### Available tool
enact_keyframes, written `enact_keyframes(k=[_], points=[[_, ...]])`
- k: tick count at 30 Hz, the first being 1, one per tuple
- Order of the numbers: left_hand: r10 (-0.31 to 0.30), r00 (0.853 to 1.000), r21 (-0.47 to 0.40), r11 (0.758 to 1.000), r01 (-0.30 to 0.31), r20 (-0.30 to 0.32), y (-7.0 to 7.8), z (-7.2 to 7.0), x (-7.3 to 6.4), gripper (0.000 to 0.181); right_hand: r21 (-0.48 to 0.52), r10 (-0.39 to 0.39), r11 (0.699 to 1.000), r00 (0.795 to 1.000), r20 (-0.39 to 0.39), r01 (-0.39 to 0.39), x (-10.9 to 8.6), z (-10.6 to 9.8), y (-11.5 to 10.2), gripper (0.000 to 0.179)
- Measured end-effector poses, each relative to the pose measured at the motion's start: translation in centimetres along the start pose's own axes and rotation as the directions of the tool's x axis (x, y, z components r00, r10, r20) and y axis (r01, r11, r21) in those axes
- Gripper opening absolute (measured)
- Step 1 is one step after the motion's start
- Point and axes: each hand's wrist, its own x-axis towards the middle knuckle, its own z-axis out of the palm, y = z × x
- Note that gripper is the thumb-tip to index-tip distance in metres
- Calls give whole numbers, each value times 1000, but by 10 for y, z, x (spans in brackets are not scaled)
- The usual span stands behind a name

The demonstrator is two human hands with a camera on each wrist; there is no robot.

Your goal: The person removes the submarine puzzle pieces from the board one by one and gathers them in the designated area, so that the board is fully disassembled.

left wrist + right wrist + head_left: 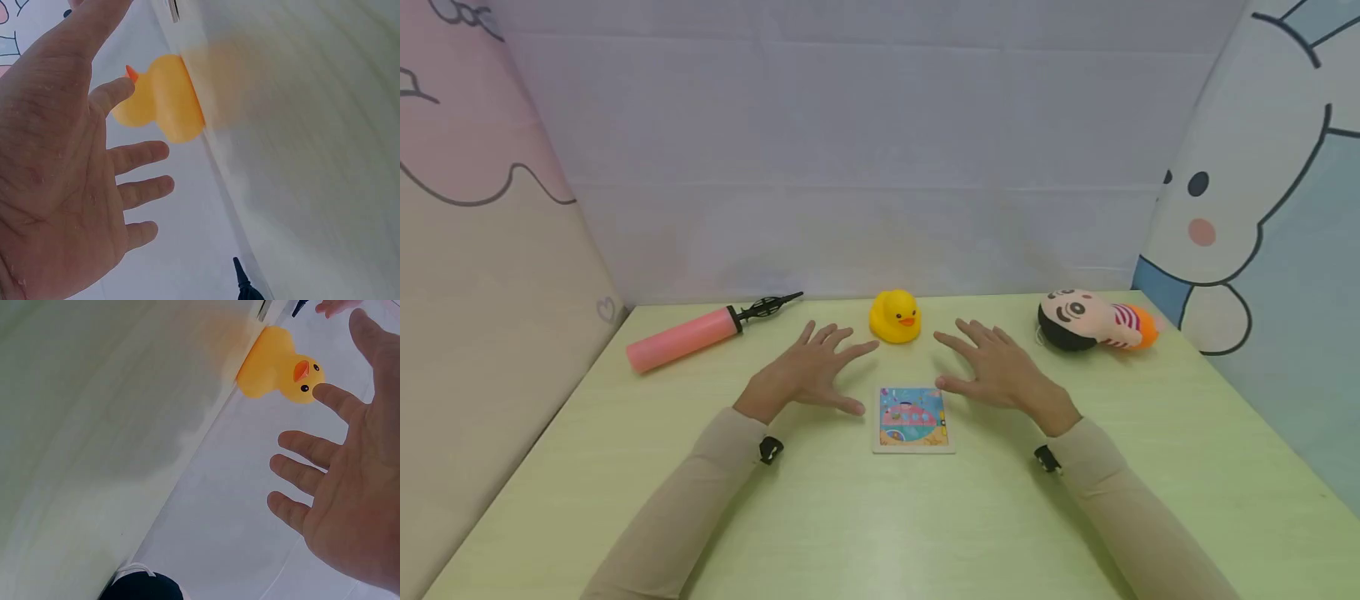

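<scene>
My left hand (808,367) has its fingers spread and holds nothing, to the left of a small square picture puzzle (913,420) with a pink submarine on it. On the other side, my right hand (996,367) is spread in the same way, with nothing in it. Beyond the puzzle and between the two hands sits a yellow rubber duck (895,317). The left wrist view shows the duck (165,97) past the left fingertips (164,150). In the right wrist view the duck (272,365) appears beyond the index finger. Neither hand touches it.
A pink hand pump (685,340) with a black nozzle lies at the back left of the table (910,533). At the back right lies a doll-like toy (1097,319) with black hair and a striped top. A pale curtain (880,167) stands behind the table.
</scene>
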Motion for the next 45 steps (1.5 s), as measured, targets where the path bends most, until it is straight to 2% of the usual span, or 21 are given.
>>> enact_keyframes(k=[4,11,23,34,40,45], points=[[-10,1000,-9,1000,10,23,4,0,1,100,13,-19,1000,1000,-3,19,0,2,-6,75],[-4,999,-31,1000,5,50,11,0,2,99,54,-33,998,999,41,31,1,5,-15,72],[0,995,3,1000,0,100,21,0,4,98,74,-121,991,985,123,113,3,3,-31,56],[4,994,47,999,-9,110,32,3,3,93,28,-163,987,971,173,161,8,5,-41,48],[2,995,77,997,-10,102,38,4,4,87,49,-193,981,963,191,187,9,9,-44,47],[-10,994,78,997,1,110,41,6,4,82,85,-190,981,958,213,176,10,8,-49,46]])
